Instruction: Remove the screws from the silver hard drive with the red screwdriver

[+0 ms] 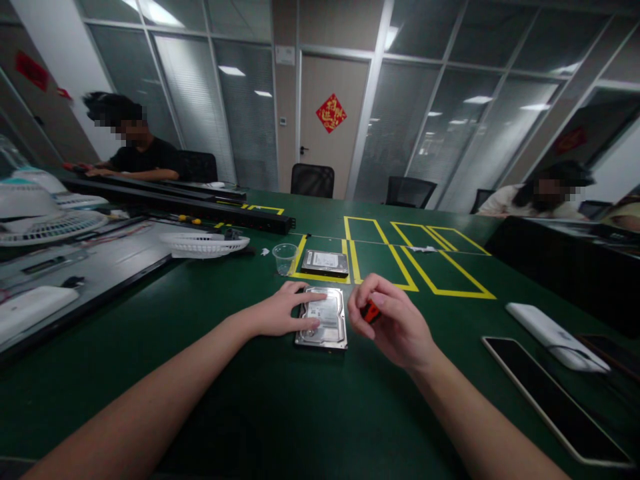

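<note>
A silver hard drive (331, 323) lies flat on the green table in front of me. My left hand (283, 310) rests on its left side, fingers apart, with the index finger and thumb stretched over the top face. Just right of the drive, my right hand (393, 320) is closed around a red-and-black screwdriver handle (371, 312); the shaft and tip cannot be seen. Beyond the first drive sits a second hard drive (325, 263), inside a yellow taped rectangle. A clear plastic cup (285, 259) stands to the left of that second drive.
Yellow tape rectangles (460, 293) mark the table. A phone (550, 400) and a white power bank (557, 337) lie at right. White fan parts (205, 244), a metal panel (115, 257) and long black bars (200, 203) fill the left. Two people sit across the table.
</note>
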Demonstrator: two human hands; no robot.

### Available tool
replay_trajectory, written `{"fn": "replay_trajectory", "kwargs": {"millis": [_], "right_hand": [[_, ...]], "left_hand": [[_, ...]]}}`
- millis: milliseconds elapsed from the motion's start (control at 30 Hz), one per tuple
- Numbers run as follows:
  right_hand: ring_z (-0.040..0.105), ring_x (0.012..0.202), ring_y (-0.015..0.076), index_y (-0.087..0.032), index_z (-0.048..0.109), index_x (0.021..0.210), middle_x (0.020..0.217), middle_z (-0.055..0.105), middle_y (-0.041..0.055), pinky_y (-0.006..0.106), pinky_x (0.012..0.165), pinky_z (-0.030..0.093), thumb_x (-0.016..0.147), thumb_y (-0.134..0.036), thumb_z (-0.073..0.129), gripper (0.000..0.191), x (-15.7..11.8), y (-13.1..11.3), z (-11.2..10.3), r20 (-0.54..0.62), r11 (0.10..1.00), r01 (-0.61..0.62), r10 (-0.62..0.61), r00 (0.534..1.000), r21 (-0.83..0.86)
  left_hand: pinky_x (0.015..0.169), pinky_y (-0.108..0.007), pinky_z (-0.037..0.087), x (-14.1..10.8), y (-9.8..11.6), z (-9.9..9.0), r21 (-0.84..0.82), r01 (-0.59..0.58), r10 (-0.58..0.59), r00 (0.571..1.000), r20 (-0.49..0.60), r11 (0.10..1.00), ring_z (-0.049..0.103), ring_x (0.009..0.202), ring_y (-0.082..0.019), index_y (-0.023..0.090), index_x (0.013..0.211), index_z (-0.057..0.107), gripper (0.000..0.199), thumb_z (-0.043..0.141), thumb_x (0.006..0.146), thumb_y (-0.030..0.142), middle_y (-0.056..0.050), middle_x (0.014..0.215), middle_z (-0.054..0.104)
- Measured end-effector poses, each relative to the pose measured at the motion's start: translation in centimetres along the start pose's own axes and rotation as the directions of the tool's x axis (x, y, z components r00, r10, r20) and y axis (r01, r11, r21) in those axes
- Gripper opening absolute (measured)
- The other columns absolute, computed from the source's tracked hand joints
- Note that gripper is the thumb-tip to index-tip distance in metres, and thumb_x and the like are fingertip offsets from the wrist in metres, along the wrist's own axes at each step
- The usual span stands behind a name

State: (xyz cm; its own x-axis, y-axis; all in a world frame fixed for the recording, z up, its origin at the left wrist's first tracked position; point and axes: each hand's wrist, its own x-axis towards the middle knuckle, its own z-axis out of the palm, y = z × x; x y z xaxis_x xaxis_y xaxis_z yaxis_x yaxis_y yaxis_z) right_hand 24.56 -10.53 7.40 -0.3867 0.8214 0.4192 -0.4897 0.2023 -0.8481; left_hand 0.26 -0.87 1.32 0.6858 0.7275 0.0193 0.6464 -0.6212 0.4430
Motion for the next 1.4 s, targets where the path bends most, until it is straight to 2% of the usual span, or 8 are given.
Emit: {"fn": "replay_trajectory", "kwargs": {"millis": [200, 333, 633, 867, 933, 1100, 1400], "right_hand": [[0.042, 0.052, 0.0113, -0.013, 0.07, 0.08, 0.068, 0.064, 0.0069, 0.028, 0.052, 0.027, 0.099, -0.034, 0.046, 0.036, 0.05, -0.27, 0.1, -0.014, 0.999, -0.021, 0.021, 1.0, -0.025], [0.046, 0.056, 0.0139, -0.014, 0.069, 0.076, 0.061, 0.059, 0.0057, 0.028, 0.052, 0.028, 0.101, -0.037, 0.039, 0.046, 0.14, -0.27, -0.05, -0.027, 1.0, -0.029, 0.029, 0.999, 0.003], [0.049, 0.056, 0.0127, -0.018, 0.058, 0.078, 0.069, 0.059, 0.0017, 0.028, 0.056, 0.036, 0.093, -0.032, 0.059, 0.022, 0.08, -0.25, 0.28, -0.002, 0.999, 0.002, -0.002, 1.0, -0.036], [0.044, 0.05, 0.0083, -0.018, 0.058, 0.085, 0.076, 0.062, 0.0019, 0.025, 0.05, 0.027, 0.093, -0.029, 0.061, 0.014, 0.02, -0.07, 0.2, 0.022, 1.0, -0.014, 0.014, 1.0, -0.015], [0.043, 0.051, 0.0089, -0.017, 0.061, 0.087, 0.076, 0.063, 0.0031, 0.026, 0.051, 0.027, 0.095, -0.03, 0.057, 0.016, 0.03, -0.09, 0.17, 0.012, 1.0, -0.013, 0.013, 1.0, -0.016], [0.043, 0.054, 0.0117, -0.014, 0.067, 0.08, 0.074, 0.061, 0.0064, 0.029, 0.052, 0.028, 0.1, -0.04, 0.041, 0.041, 0.18, -0.44, 0.31, -0.033, 1.0, -0.017, 0.017, 0.999, 0.015], [0.05, 0.058, 0.0117, -0.016, 0.062, 0.079, 0.079, 0.059, 0.0042, 0.028, 0.056, 0.034, 0.097, -0.033, 0.052, 0.027, 0.15, -0.24, 0.32, 0.023, 0.999, 0.001, 0.0, 1.0, -0.034]], "left_hand": [[0.115, -0.06, 0.031, 0.05, -0.04, 0.0, -0.018, 0.021, -0.021, 1.0, 0.01, 1.0, 0.028, 0.146, -0.04, 0.047, 0.152, 0.038, 0.074, 0.055, 0.087, 0.077, -0.005, 0.161, 0.028], [0.115, -0.059, 0.031, 0.01, 0.03, -0.04, -0.029, 0.014, -0.014, 1.0, 0.007, 0.999, 0.028, 0.146, -0.04, 0.046, 0.152, 0.039, 0.073, 0.054, 0.088, 0.078, -0.006, 0.161, 0.028], [0.116, -0.058, 0.03, 0.07, -0.23, 0.11, -0.023, 0.004, -0.004, 1.0, -0.001, 1.0, 0.029, 0.145, -0.039, 0.047, 0.152, 0.039, 0.073, 0.055, 0.088, 0.077, -0.005, 0.16, 0.03], [0.117, -0.056, 0.03, 0.13, -0.34, 0.33, -0.012, -0.02, 0.02, 1.0, -0.019, 1.0, 0.029, 0.145, -0.038, 0.046, 0.151, 0.041, 0.07, 0.057, 0.089, 0.073, -0.005, 0.159, 0.032], [0.116, -0.056, 0.03, 0.12, -0.28, 0.28, -0.016, -0.015, 0.015, 1.0, -0.016, 1.0, 0.029, 0.145, -0.038, 0.046, 0.151, 0.041, 0.07, 0.057, 0.089, 0.073, -0.005, 0.159, 0.031], [0.115, -0.058, 0.031, 0.01, -0.01, -0.05, -0.03, 0.026, -0.026, 1.0, 0.017, 0.999, 0.027, 0.146, -0.039, 0.048, 0.153, 0.037, 0.073, 0.056, 0.088, 0.075, -0.005, 0.161, 0.027], [0.115, -0.058, 0.03, 0.04, -0.24, 0.01, -0.02, 0.002, -0.002, 1.0, -0.001, 1.0, 0.029, 0.145, -0.039, 0.047, 0.152, 0.039, 0.073, 0.053, 0.087, 0.079, -0.005, 0.16, 0.03]]}}
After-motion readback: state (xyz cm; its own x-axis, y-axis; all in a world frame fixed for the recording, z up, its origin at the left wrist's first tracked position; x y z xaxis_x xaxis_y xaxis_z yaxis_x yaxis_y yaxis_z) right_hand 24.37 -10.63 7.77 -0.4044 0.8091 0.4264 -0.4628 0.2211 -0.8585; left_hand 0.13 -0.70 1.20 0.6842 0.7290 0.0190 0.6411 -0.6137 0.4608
